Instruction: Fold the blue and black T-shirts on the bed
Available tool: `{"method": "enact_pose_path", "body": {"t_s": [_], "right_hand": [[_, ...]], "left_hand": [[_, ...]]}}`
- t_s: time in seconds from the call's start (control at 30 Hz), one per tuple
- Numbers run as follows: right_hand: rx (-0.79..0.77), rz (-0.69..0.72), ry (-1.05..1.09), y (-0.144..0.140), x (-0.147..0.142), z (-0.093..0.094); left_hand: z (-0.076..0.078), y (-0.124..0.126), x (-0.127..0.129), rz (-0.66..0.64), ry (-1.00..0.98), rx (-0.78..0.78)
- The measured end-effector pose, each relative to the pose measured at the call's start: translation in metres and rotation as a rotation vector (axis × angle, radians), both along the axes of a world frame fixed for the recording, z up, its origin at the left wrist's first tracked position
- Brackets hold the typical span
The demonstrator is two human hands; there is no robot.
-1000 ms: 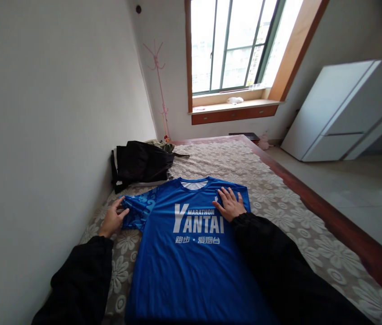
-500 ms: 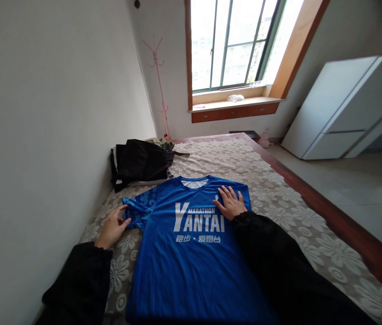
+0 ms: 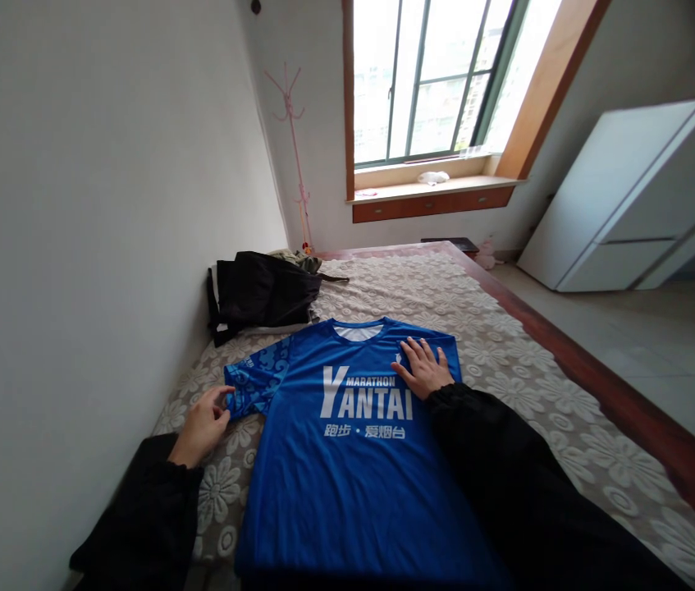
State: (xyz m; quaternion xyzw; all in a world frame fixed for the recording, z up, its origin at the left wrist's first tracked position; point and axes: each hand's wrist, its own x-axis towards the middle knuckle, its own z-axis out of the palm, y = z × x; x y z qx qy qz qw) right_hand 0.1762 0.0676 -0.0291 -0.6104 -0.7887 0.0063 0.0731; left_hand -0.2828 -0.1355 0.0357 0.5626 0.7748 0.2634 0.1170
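The blue T-shirt (image 3: 335,501) lies spread, front side up, on the patterned bedspread (image 3: 217,488). Its collar (image 3: 359,332) points away from the wearer of the camera; its lower part runs to the bottom edge of the view. White lettering (image 3: 368,402) across the chest reads "YANTAI MARATHON", with a line of Chinese characters beneath. Shallow creases cross the body below the lettering.

The right hand (image 3: 426,369) rests palm down on the upper chest, beside the lettering, with fingers extended and slightly spread; it grasps nothing. The left hand (image 3: 205,423) is positioned at the hem of the patterned sleeve (image 3: 259,377), fingers bent; whether the fabric is pinched cannot be determined. Both forearms are in black sleeves.

Beyond the patterned sleeve, a pile of dark clothing (image 3: 267,291) sits on the bedspread, close to the wall (image 3: 107,205). A reddish border (image 3: 569,361) runs along the bed's right side. Farther back stand a pink coat rack (image 3: 295,144), a window (image 3: 433,82) and a white cabinet-like appliance (image 3: 624,180).
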Motion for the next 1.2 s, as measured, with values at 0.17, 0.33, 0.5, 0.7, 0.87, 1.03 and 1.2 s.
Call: {"method": "enact_pose_path", "body": {"t_s": [0.17, 0.33, 0.5, 0.7, 0.87, 1.03, 1.2], "right_hand": [[-0.006, -0.002, 0.003, 0.0, 0.0, 0.0], [-0.002, -0.003, 0.005, 0.0, 0.0, 0.0], [0.005, 0.003, 0.011, 0.001, 0.0, -0.003], [0.0, 0.001, 0.009, 0.001, 0.0, -0.002], [-0.008, 0.004, 0.006, 0.001, 0.0, 0.0], [-0.005, 0.005, 0.006, 0.001, 0.0, 0.0], [-0.017, 0.002, 0.0, 0.0, 0.0, 0.001]], "left_hand": [[0.006, 0.002, 0.003, 0.016, 0.053, 0.004], [0.007, 0.004, 0.01, -0.05, 0.002, -0.088], [0.006, -0.001, 0.012, -0.021, 0.045, -0.138], [0.008, -0.003, 0.018, -0.054, -0.08, -0.071], [0.008, -0.009, 0.024, 0.019, -0.088, 0.006], [0.004, -0.014, 0.02, 0.05, -0.005, -0.117], [0.003, -0.004, 0.008, 0.059, 0.174, -0.01]]}}
